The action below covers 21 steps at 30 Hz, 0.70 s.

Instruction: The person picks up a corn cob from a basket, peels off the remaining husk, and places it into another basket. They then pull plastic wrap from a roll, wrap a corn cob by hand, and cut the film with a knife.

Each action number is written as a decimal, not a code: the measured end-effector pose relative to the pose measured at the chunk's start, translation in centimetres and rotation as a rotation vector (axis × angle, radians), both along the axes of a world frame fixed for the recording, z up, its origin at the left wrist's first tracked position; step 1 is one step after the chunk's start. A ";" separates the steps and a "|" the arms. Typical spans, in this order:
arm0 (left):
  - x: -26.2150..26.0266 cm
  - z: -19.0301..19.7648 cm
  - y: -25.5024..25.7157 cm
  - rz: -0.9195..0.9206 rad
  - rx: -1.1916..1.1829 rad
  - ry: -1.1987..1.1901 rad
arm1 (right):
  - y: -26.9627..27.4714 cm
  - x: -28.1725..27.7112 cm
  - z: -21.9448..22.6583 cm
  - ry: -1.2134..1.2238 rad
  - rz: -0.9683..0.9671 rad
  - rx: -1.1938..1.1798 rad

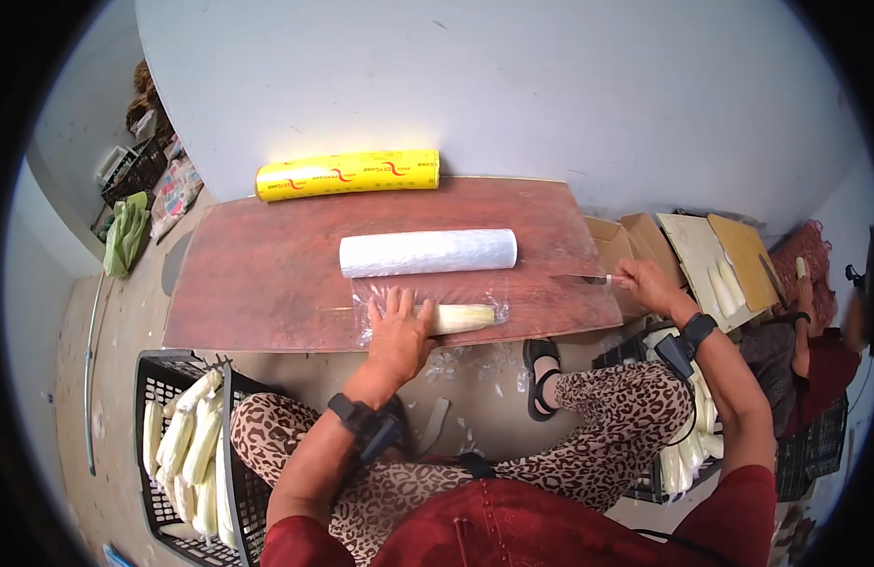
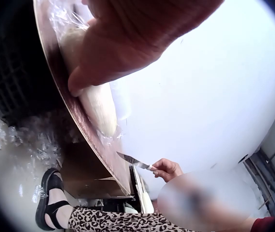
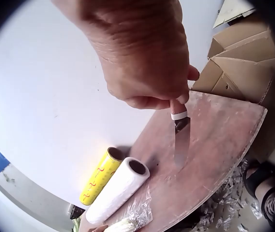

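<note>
A pale, husked corn-like piece (image 1: 463,318) lies on clear film near the front edge of the red-brown board (image 1: 267,255). The left hand (image 1: 399,333) rests on its left part, fingers spread; in the left wrist view the thumb lies along the piece (image 2: 100,108). Behind it, a white film roll (image 1: 427,253) has film reaching toward the piece. At the board's right end the right hand (image 1: 648,285) grips the handle of a small knife (image 3: 182,140), its blade over the board.
A yellow printed roll (image 1: 347,176) lies at the board's back edge. Black crates (image 1: 231,406) with wrapped pale pieces stand on the floor at left and right. Cardboard boxes (image 3: 244,58) stand beyond the right end. Film scraps litter the floor. Another person sits at far right.
</note>
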<state>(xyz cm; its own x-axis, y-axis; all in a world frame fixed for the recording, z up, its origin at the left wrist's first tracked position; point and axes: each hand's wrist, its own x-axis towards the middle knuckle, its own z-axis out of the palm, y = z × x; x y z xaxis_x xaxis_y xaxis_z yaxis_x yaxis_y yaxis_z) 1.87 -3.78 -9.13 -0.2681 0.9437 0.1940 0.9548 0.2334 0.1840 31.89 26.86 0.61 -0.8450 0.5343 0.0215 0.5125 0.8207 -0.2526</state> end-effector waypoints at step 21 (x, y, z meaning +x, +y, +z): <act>-0.1 -0.3 1.9 -0.107 0.083 -0.026 | -12.7 -13.8 -5.4 0.031 0.440 -0.108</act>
